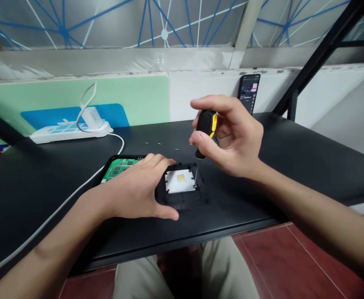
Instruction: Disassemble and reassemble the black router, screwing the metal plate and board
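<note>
My right hand [228, 133] grips a black and yellow screwdriver [204, 124] by its handle. The screwdriver's thin shaft points down, and its tip meets the right front corner of a silvery metal plate [172, 184]. This plate, with a small beige pad [181, 177] at its middle, lies in a black plastic cover [184, 199] on the table. Spanning the cover's left side, my left hand [138, 182] steadies it, fingers at the far edge and thumb at the near one. Partly behind that hand is a green circuit board [119, 168] in a black housing.
Several small screws [159, 143] lie on the black table [247, 207] beyond the cover. A white power strip [69, 132] with a plugged-in charger [92, 118] stands at the back left, its white cable [57, 214] running along the left. A phone [249, 92] leans against the wall.
</note>
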Available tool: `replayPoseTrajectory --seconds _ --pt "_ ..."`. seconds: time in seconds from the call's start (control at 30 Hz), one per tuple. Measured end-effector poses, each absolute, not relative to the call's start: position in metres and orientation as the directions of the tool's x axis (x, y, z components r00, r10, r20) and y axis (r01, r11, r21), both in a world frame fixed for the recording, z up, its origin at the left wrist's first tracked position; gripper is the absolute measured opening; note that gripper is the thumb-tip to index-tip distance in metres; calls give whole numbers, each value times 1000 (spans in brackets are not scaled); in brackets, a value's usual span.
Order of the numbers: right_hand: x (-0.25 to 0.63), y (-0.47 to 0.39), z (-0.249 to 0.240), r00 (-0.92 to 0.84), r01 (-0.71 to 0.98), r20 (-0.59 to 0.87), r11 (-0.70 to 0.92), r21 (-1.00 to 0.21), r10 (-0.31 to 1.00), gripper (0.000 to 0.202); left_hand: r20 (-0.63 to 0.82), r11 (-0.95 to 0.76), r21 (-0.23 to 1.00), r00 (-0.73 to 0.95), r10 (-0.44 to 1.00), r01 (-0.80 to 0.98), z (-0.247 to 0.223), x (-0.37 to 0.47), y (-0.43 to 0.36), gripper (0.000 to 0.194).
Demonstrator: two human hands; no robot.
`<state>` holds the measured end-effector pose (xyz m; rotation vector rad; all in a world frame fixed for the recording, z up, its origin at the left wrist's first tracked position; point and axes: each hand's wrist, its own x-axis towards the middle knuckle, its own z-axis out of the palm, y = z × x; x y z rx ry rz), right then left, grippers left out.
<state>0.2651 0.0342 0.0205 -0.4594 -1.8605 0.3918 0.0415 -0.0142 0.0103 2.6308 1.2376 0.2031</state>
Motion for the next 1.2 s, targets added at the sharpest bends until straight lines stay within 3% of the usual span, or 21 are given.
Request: replayPoseTrajectory --seconds 0.17,0.3,0.43,0.63,0.73,0.83,1.1,1.2 --pt "261 26 13 -179 47 809 827 -561 559 23 59 -635 251 643 763 731 6 43 -14 87" --pt "254 21 12 -226 -5 741 760 -650 632 29 49 -639 234 648 760 732 5 45 -13 89" --pt "252 19 13 -194 -48 794 803 -594 576 28 52 -634 227 641 766 739 3 45 -13 92" --pt "257 20 11 -156 121 781 797 -592 604 35 74 -626 263 632 772 734 1 46 -12 92" --pt "256 19 11 -130 -22 797 802 -596 589 22 56 -620 267 631 774 738 1 47 -13 92" --pt "254 16 12 -141 -129 772 761 -635 620 24 32 -614 260 629 777 745 3 48 -13 92" --pt "254 22 12 -38 68 853 853 -518 521 18 46 -624 263 636 770 736 2 47 -11 92" --pt "255 24 10 -47 5 872 873 -487 487 17 39 -622 255 635 771 740 2 47 -11 93"
